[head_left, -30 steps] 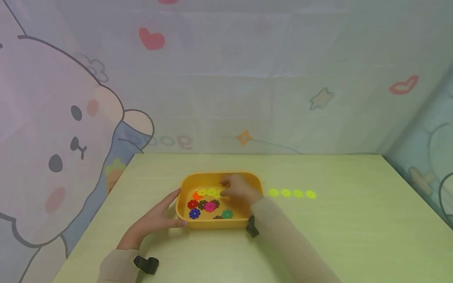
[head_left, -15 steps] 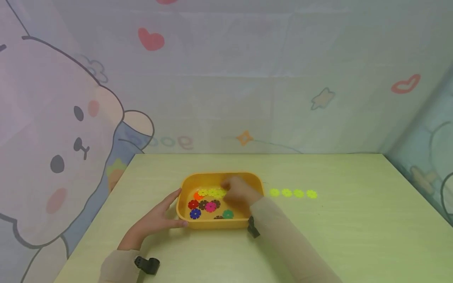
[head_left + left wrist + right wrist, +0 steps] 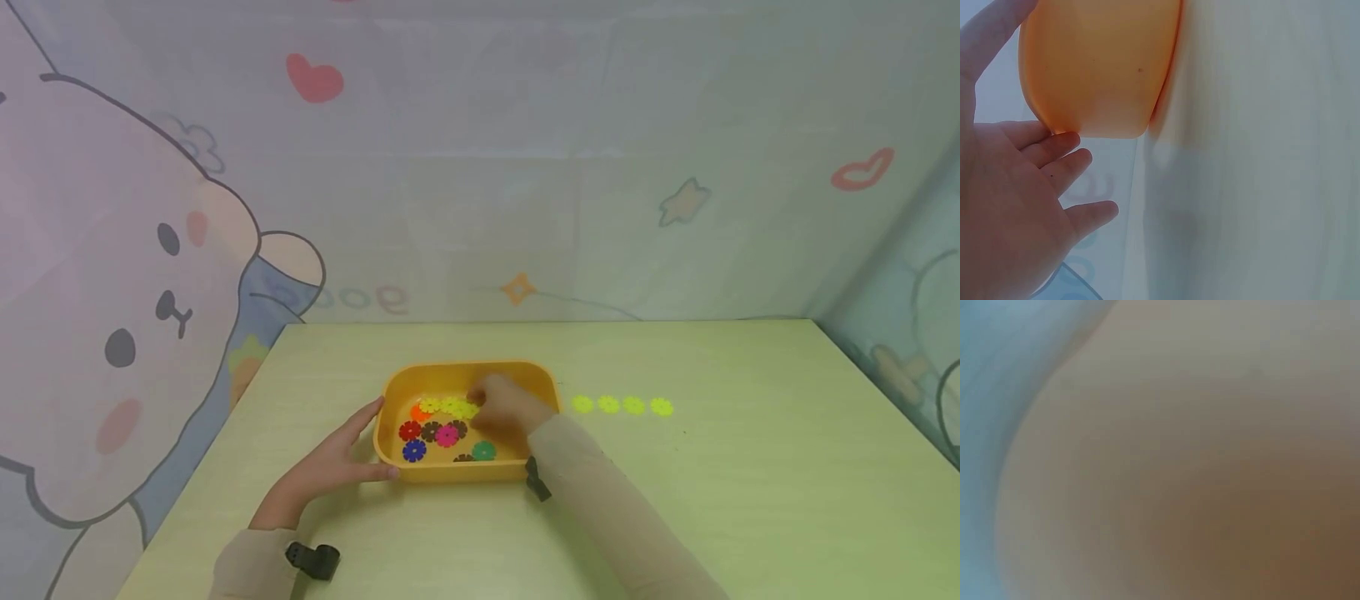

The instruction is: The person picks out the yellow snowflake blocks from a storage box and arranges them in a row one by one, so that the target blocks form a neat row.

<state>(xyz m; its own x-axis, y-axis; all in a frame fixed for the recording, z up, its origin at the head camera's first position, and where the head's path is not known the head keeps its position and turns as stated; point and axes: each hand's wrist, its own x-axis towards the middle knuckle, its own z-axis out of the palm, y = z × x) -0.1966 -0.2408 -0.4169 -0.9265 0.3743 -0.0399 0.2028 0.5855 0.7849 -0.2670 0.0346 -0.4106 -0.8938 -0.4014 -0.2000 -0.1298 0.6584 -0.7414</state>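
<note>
Yellow flower discs (image 3: 452,407) lie bunched toward the back of a yellow-orange tray (image 3: 461,473), just beside a person's right hand (image 3: 510,406), whose bent fingers are too blurred to tell whether they hold one; the right wrist view offers only blur. The left hand (image 3: 333,462), fingers spread wide, spans the tray's left end, thumb and fingertips touching it. A poor pick looks the likeliest trouble: thin, crowded discs could come up two at a time or slide from an off-centre fingertip. An orange disc (image 3: 417,413), against or under the cluster, may be dragged along. Should the left hand slacken, a push from inside could skid the tray.

Sharing the tray are red (image 3: 409,432), blue (image 3: 414,451), pink (image 3: 447,436), green (image 3: 483,451) and brown discs (image 3: 431,432). The front wall hides part of one brown piece, while the right hand and forearm screen much of the right side. A dark wrist device (image 3: 537,480) near the front right corner might catch the rim. On the worktop (image 3: 750,492), four yellow discs in a row (image 3: 608,404) begin near the tray's right wall, exposed to a stray sleeve.
</note>
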